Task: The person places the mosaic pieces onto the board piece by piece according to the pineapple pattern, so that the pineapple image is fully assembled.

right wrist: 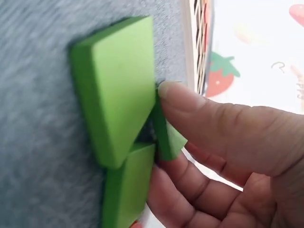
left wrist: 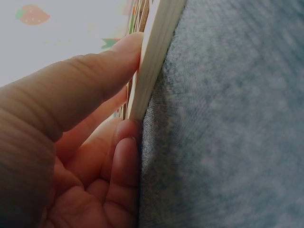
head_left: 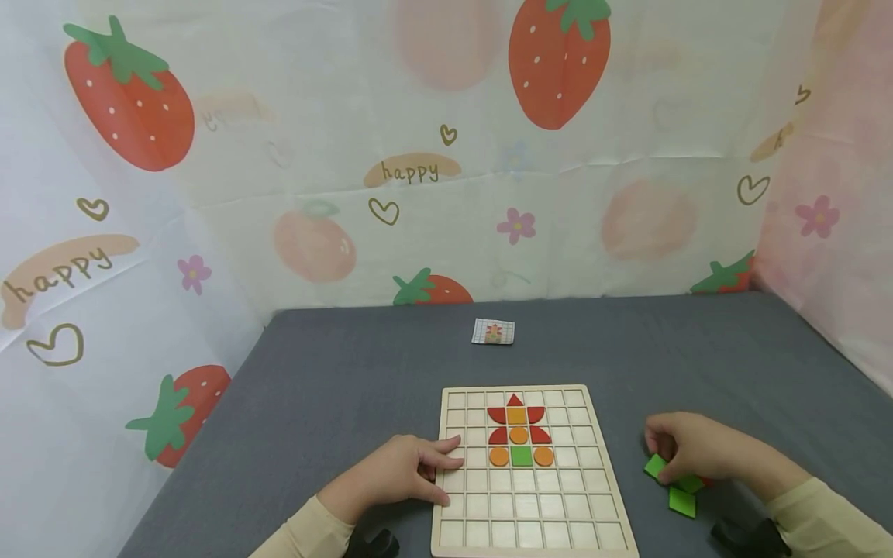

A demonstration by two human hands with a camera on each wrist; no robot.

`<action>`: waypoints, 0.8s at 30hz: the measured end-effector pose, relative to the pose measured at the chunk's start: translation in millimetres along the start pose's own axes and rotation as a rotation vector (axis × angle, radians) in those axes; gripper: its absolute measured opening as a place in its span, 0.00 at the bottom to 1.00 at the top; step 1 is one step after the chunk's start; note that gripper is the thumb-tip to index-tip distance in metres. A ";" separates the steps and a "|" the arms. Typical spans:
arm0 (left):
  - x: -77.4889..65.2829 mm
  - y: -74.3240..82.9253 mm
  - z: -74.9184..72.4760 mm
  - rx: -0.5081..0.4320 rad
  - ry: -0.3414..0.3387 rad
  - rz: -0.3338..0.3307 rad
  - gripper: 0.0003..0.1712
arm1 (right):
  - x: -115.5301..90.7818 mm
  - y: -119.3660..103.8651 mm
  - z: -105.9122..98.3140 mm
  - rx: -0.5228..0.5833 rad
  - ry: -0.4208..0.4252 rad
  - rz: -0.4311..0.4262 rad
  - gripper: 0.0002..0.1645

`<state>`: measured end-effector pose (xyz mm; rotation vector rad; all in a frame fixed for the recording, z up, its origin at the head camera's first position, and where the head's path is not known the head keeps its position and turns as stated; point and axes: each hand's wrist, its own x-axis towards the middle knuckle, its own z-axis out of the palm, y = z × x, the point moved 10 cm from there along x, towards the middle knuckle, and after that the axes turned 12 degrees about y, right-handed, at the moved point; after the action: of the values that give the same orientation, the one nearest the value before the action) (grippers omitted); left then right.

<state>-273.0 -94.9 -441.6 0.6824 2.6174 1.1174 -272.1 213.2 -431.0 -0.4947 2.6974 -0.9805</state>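
A wooden grid board lies on the grey table, with red, orange and green pieces set in its upper cells. My left hand rests at the board's left edge, thumb and extended fingers touching the rim; in the left wrist view the thumb presses against its side. To the right of the board, my right hand pinches a green square tile between thumb and fingers. Another green tile lies just below that hand, and a further green tile overlaps it in the right wrist view.
A small pattern card lies on the table beyond the board. A bit of red shows beside the green tiles, partly hidden by the right hand. Printed cloth walls with strawberries stand around the back and sides.
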 end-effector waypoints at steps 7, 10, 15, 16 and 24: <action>0.0 -0.8 0.0 0.005 0.002 -0.003 0.31 | 7.0 -18.9 3.5 0.099 -0.038 -0.005 0.08; 0.0 -0.7 0.2 0.007 0.004 -0.002 0.31 | 13.1 -31.9 4.8 0.111 -0.034 -0.036 0.06; -0.3 -0.4 0.4 0.004 0.004 0.000 0.31 | 25.3 -57.2 13.1 0.102 -0.010 -0.096 0.05; -0.2 -0.5 0.3 0.004 0.005 0.000 0.31 | 27.8 -62.4 15.7 0.102 -0.006 -0.103 0.04; -0.2 -0.5 0.0 -0.008 0.003 0.003 0.30 | 45.7 -94.2 39.4 0.124 0.000 -0.132 0.05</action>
<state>-272.9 -95.3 -441.9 0.6836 2.6136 1.1301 -279.2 105.0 -403.4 -0.6544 2.6107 -1.1740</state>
